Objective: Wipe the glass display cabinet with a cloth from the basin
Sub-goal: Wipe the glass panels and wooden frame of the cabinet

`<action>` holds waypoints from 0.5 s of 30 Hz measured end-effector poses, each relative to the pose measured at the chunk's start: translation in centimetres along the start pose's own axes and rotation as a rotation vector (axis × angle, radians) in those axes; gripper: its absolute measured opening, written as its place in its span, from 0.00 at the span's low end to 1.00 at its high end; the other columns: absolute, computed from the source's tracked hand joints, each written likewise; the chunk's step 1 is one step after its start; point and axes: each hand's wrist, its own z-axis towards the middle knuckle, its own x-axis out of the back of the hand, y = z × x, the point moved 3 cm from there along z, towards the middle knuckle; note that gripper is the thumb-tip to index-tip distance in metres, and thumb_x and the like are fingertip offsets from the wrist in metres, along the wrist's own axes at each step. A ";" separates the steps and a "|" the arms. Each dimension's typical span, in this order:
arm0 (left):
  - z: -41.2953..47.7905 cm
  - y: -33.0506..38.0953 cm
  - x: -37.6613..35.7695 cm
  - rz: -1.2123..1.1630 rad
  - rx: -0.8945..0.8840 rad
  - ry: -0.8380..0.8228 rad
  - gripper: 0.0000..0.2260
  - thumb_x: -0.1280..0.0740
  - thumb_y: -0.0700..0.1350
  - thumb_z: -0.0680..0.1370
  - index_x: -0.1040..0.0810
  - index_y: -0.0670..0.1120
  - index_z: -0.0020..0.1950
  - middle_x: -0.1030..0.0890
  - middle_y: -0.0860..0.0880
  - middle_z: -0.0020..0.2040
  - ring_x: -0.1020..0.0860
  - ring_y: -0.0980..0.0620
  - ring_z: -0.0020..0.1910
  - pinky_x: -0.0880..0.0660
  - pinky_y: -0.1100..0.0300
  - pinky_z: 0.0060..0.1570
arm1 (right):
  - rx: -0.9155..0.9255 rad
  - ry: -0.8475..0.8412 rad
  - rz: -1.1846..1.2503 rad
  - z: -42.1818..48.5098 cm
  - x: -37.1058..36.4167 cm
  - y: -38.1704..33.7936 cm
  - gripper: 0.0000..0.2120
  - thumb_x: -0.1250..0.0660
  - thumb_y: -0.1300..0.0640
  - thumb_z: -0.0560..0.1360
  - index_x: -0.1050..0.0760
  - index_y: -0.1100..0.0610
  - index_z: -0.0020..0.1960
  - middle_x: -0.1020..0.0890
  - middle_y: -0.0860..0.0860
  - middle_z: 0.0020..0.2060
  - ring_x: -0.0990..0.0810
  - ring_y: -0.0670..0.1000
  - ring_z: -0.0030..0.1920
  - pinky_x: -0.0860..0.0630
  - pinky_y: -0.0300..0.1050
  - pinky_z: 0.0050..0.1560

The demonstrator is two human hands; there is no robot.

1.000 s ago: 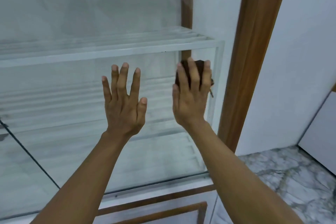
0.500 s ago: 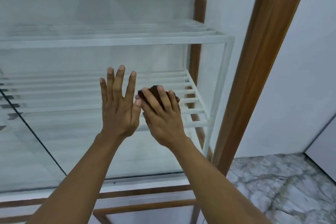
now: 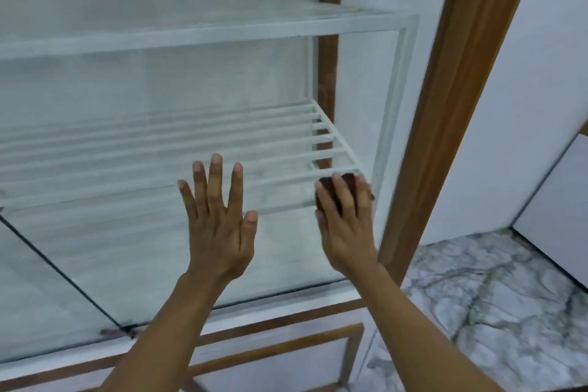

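This looks like a shop or a bakery-style showroom rather than a home. A tall glass display cabinet (image 3: 159, 248) fills most of the view, its panes framed in brown wood (image 3: 445, 137), with white slatted shelves (image 3: 191, 149) inside that hold no goods. The floor (image 3: 493, 312) is polished marble-patterned tile with grey veins, the walls (image 3: 525, 105) are plain white, and strip lights reflect in the glass.

dark cloth (image 3: 342, 183) against glass cabinet (image 3: 159, 89), seemingly wadded
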 end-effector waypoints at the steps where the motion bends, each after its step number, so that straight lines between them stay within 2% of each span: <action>1: -0.8 0.1 -0.3 0.005 -0.004 -0.013 0.27 0.55 0.53 0.85 0.55 0.46 0.83 0.63 0.48 0.83 0.63 0.42 0.82 0.65 0.39 0.78 | -0.134 0.038 0.013 0.9 1.0 1.7 0.25 0.37 0.58 0.82 0.38 0.57 0.78 0.48 0.53 0.81 0.55 0.64 0.81 0.47 0.66 0.79; 3: -1.6 0.4 -1.1 0.017 0.001 -0.027 0.27 0.55 0.53 0.85 0.56 0.47 0.83 0.63 0.48 0.83 0.63 0.43 0.82 0.65 0.38 0.78 | -0.278 0.145 0.059 4.3 1.8 2.5 0.24 0.42 0.58 0.83 0.39 0.59 0.78 0.43 0.57 0.78 0.54 0.67 0.80 0.51 0.65 0.80; 4: -1.7 0.6 -1.4 0.019 0.011 -0.015 0.27 0.55 0.53 0.85 0.56 0.47 0.83 0.63 0.48 0.83 0.63 0.43 0.82 0.65 0.38 0.78 | -0.246 0.163 0.091 5.8 1.5 1.2 0.24 0.41 0.58 0.83 0.39 0.58 0.78 0.42 0.57 0.77 0.55 0.65 0.80 0.52 0.64 0.80; 7: -1.5 1.2 -2.2 0.013 0.055 0.035 0.27 0.55 0.53 0.85 0.56 0.46 0.83 0.63 0.48 0.83 0.63 0.43 0.81 0.66 0.38 0.77 | 0.127 0.024 0.146 4.2 -1.4 -4.7 0.30 0.34 0.60 0.80 0.41 0.54 0.79 0.43 0.52 0.78 0.61 0.57 0.82 0.55 0.60 0.81; 9: -1.5 1.3 -2.2 0.004 0.058 0.035 0.27 0.56 0.53 0.86 0.56 0.46 0.83 0.64 0.49 0.83 0.63 0.43 0.81 0.66 0.38 0.77 | 0.211 -0.069 0.111 -0.4 -2.5 -4.9 0.34 0.31 0.60 0.78 0.41 0.51 0.79 0.48 0.48 0.81 0.60 0.56 0.82 0.55 0.58 0.81; 11: -1.7 1.0 -1.8 0.004 0.042 0.019 0.27 0.57 0.53 0.85 0.56 0.46 0.83 0.64 0.49 0.83 0.63 0.43 0.82 0.66 0.38 0.77 | 0.071 -0.030 0.066 -2.0 -1.7 -2.0 0.30 0.35 0.58 0.81 0.41 0.51 0.80 0.52 0.48 0.82 0.58 0.57 0.82 0.52 0.60 0.80; 13: -0.9 0.4 -0.8 0.028 0.050 0.018 0.27 0.57 0.54 0.85 0.55 0.45 0.83 0.63 0.49 0.83 0.63 0.43 0.81 0.65 0.38 0.77 | -0.134 0.077 0.099 1.5 0.1 0.5 0.26 0.40 0.56 0.83 0.41 0.55 0.79 0.47 0.52 0.81 0.56 0.62 0.81 0.49 0.65 0.79; 15: 1.5 -0.2 0.7 0.046 0.091 0.033 0.28 0.58 0.54 0.85 0.53 0.42 0.82 0.61 0.46 0.83 0.61 0.41 0.81 0.65 0.37 0.77 | -0.236 0.200 0.172 8.3 1.9 0.9 0.24 0.40 0.58 0.83 0.37 0.60 0.78 0.43 0.57 0.77 0.53 0.67 0.79 0.51 0.66 0.79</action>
